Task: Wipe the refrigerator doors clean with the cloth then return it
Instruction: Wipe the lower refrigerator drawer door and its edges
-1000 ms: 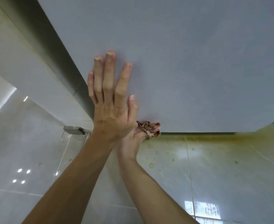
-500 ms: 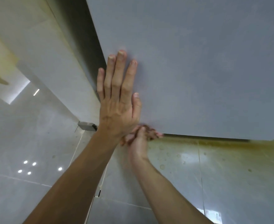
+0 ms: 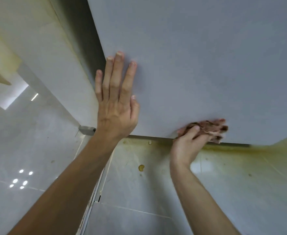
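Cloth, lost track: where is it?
Head view, right of centre: the cloth is bunched in the right hand at the bottom edge of the refrigerator door.

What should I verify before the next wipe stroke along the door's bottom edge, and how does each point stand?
1. The right hand grips the cloth: ok, fingers curled round it.
2. The cloth touches the refrigerator door: ok, at its lower edge.
3. The left hand braces the door: ok, flat, fingers straight.
4. The left hand is out of the cloth's path: ok, apart to the left.
5. Door surface free of marks: cannot tell.
6. How soiled the cloth is: cannot tell, blurred.
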A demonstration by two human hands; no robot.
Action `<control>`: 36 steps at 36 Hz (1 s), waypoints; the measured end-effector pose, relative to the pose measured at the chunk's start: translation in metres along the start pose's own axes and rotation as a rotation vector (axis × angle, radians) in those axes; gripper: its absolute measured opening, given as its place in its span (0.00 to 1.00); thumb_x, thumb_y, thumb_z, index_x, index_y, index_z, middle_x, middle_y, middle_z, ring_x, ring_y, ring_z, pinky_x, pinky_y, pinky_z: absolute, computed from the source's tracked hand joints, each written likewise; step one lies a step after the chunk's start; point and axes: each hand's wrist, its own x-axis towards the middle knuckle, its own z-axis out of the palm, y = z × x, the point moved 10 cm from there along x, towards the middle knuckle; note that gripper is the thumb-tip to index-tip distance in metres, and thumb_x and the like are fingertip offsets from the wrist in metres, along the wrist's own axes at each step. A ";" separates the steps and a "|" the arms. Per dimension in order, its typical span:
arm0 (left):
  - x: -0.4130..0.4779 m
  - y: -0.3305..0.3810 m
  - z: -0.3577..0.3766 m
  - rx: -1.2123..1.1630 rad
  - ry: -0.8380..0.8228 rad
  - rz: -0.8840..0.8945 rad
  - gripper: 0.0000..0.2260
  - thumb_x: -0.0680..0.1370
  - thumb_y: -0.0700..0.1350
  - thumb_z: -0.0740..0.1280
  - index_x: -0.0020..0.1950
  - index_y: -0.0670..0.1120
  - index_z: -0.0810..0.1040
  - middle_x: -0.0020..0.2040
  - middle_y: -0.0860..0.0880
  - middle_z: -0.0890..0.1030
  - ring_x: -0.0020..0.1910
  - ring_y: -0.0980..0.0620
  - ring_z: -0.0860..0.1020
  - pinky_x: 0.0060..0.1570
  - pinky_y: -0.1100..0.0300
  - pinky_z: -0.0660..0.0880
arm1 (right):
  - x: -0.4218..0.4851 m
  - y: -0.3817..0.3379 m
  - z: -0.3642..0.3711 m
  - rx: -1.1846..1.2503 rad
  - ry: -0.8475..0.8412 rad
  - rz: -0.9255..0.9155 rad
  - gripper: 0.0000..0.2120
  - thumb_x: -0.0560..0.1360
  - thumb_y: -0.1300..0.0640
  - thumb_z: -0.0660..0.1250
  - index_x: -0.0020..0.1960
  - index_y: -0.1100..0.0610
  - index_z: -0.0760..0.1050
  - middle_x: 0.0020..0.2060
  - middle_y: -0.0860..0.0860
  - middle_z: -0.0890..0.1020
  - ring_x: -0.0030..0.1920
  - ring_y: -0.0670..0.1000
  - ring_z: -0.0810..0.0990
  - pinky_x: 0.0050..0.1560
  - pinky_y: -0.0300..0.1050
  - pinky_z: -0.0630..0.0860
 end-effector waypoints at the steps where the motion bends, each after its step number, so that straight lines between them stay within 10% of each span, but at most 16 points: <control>1: 0.000 -0.003 -0.001 0.001 -0.002 -0.012 0.36 0.75 0.34 0.69 0.82 0.39 0.61 0.81 0.34 0.60 0.83 0.36 0.54 0.81 0.36 0.53 | -0.013 -0.009 0.009 -0.016 -0.028 -0.091 0.31 0.88 0.57 0.55 0.85 0.60 0.44 0.84 0.56 0.54 0.78 0.44 0.60 0.72 0.26 0.56; 6: 0.000 -0.025 -0.015 -0.005 -0.003 -0.077 0.35 0.76 0.34 0.67 0.82 0.37 0.60 0.82 0.32 0.57 0.84 0.36 0.51 0.82 0.37 0.50 | -0.081 -0.010 0.064 -0.296 -0.379 -0.638 0.35 0.84 0.63 0.60 0.85 0.53 0.48 0.84 0.49 0.35 0.84 0.54 0.34 0.84 0.51 0.38; 9: 0.001 -0.036 -0.022 0.004 0.007 -0.096 0.36 0.76 0.33 0.67 0.83 0.37 0.59 0.83 0.32 0.57 0.84 0.36 0.52 0.82 0.38 0.49 | -0.106 0.010 0.086 -0.649 -0.693 -1.131 0.39 0.73 0.70 0.72 0.81 0.55 0.66 0.83 0.52 0.55 0.84 0.56 0.50 0.83 0.56 0.52; 13: 0.001 -0.051 -0.025 0.022 0.004 -0.123 0.37 0.76 0.33 0.68 0.83 0.39 0.57 0.83 0.33 0.56 0.84 0.36 0.52 0.83 0.39 0.47 | -0.082 0.021 0.078 -1.019 -0.888 -1.546 0.34 0.72 0.69 0.54 0.76 0.57 0.74 0.77 0.52 0.70 0.77 0.52 0.71 0.72 0.50 0.70; 21: -0.004 -0.075 -0.023 0.081 -0.011 -0.191 0.36 0.78 0.37 0.65 0.84 0.41 0.53 0.84 0.34 0.51 0.85 0.36 0.48 0.81 0.35 0.52 | -0.017 0.009 0.038 -1.138 -0.808 -1.649 0.44 0.69 0.73 0.54 0.84 0.54 0.58 0.85 0.49 0.53 0.85 0.52 0.51 0.84 0.51 0.45; 28: -0.002 -0.083 -0.017 0.052 -0.032 -0.280 0.36 0.79 0.39 0.64 0.84 0.35 0.51 0.84 0.33 0.53 0.85 0.35 0.50 0.82 0.36 0.53 | -0.059 0.015 0.067 -0.996 -0.710 -1.530 0.38 0.70 0.68 0.53 0.79 0.51 0.67 0.84 0.45 0.55 0.85 0.47 0.44 0.81 0.53 0.47; 36: -0.002 -0.085 -0.009 0.049 0.068 -0.295 0.38 0.77 0.39 0.66 0.83 0.33 0.52 0.83 0.31 0.54 0.84 0.33 0.51 0.82 0.36 0.52 | -0.130 0.016 0.137 -0.875 -0.823 -1.617 0.35 0.72 0.72 0.62 0.78 0.57 0.71 0.80 0.49 0.63 0.81 0.49 0.61 0.77 0.50 0.65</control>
